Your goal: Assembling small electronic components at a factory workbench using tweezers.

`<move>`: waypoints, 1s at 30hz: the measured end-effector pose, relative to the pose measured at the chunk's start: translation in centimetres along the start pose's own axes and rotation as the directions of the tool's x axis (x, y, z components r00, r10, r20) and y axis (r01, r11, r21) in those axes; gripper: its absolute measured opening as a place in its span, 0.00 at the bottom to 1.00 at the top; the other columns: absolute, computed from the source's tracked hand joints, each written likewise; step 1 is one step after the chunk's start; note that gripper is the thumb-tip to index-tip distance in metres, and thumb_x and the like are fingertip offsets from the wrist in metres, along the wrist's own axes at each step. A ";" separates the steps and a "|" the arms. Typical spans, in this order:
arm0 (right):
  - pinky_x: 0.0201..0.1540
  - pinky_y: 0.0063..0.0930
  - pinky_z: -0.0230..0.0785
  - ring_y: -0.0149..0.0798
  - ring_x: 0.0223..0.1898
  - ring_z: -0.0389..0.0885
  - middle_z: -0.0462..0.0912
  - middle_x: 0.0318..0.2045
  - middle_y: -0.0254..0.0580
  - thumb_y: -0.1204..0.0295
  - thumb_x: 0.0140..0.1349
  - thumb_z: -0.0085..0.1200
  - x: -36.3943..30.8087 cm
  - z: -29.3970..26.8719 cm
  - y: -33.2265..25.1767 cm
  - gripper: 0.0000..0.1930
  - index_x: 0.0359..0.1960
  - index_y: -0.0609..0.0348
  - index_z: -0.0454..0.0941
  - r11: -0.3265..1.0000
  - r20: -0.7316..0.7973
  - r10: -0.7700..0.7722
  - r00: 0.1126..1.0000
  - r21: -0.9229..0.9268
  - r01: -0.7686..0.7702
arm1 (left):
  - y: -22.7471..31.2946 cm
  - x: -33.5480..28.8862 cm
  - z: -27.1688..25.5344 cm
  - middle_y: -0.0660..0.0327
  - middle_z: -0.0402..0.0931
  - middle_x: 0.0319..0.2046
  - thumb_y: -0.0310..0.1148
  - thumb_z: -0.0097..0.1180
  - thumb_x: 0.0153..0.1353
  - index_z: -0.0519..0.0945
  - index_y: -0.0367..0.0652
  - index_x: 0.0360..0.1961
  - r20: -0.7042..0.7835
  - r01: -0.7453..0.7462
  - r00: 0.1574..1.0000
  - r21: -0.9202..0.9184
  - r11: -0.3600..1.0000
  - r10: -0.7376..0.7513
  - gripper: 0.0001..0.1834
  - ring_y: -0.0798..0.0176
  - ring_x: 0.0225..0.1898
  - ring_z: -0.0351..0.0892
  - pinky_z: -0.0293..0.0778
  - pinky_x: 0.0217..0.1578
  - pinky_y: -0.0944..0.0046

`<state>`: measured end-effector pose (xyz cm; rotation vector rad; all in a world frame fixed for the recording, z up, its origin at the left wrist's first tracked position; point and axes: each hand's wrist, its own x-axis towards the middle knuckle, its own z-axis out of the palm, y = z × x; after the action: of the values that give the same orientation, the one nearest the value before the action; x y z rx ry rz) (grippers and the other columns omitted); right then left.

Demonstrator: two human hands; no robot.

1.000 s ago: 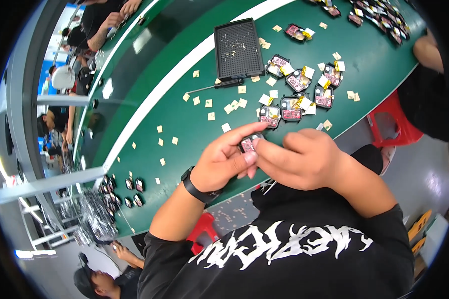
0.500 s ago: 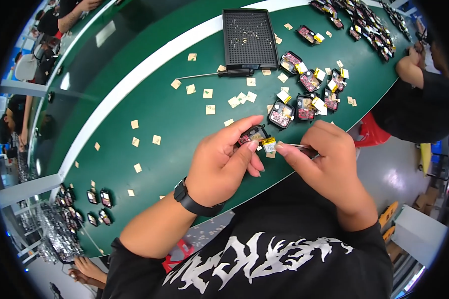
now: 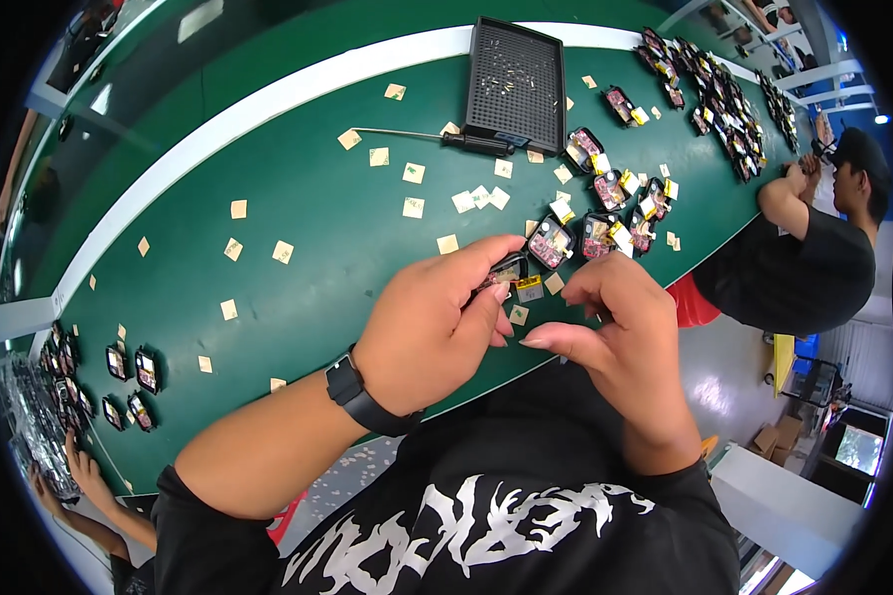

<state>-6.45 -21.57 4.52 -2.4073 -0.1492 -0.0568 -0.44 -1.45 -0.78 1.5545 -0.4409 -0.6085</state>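
My left hand (image 3: 432, 327) is closed round a small black device housing (image 3: 509, 268) with a circuit board inside, pinched between thumb and fingers. From its right side sticks out a small silver battery pack (image 3: 531, 291) with yellow tape. Just right of it is my right hand (image 3: 615, 342), its thumb stretched toward the battery pack and its other fingers curled. A small glint shows among those curled fingers, but what they hold is mostly hidden. Beyond my hands, several open housings (image 3: 551, 243) with red boards and attached battery packs lie on the green table (image 3: 318, 198).
A black perforated tray (image 3: 516, 84) with tiny pieces stands at the back, a screwdriver (image 3: 466, 141) beside it. Square paper pieces (image 3: 414, 208) are scattered about. More housings (image 3: 729, 109) pile up far right and others (image 3: 146, 369) lie left. A co-worker (image 3: 814, 228) sits at right.
My right thumb has come away from the thin metal tool it pinched against the battery pack, and that tool no longer shows clearly. My left hand keeps its hold. The view has shifted.
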 end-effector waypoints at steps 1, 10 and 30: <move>0.34 0.32 0.72 0.43 0.28 0.77 0.78 0.29 0.42 0.70 0.55 0.72 0.0 0.0 0.3 0.17 0.40 0.63 0.77 1.000 0.019 0.011 1.000 0.004 -0.011 | 0.0 0.0 0.0 0.60 0.79 0.29 0.21 0.48 0.71 0.72 0.34 0.65 -0.003 -0.002 1.000 -0.004 1.000 0.002 0.22 0.71 0.30 0.82 0.80 0.34 0.69; 0.36 0.35 0.74 0.47 0.32 0.81 0.80 0.31 0.50 0.82 0.62 0.61 0.4 0.5 0.4 0.09 0.42 0.67 0.76 0.994 -0.037 -0.078 0.996 0.080 0.081 | 0.5 0.4 0.2 0.58 0.82 0.30 0.21 0.48 0.71 0.71 0.33 0.66 -0.019 0.019 1.000 -0.084 0.996 -0.020 0.22 0.70 0.31 0.83 0.79 0.36 0.70; 0.37 0.35 0.78 0.48 0.34 0.85 0.83 0.37 0.48 0.84 0.56 0.62 0.5 1.7 1.0 0.11 0.41 0.66 0.83 0.987 -0.065 -0.158 0.985 -0.050 0.154 | -0.4 0.1 0.3 0.49 0.80 0.31 0.20 0.48 0.66 0.70 0.29 0.63 -0.016 -0.134 0.991 0.095 0.986 0.136 0.23 0.52 0.31 0.83 0.78 0.35 0.56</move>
<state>-5.80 -21.10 2.63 -2.4308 -0.3076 -0.2169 -0.64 -1.70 -1.23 1.6044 -0.5604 -0.4710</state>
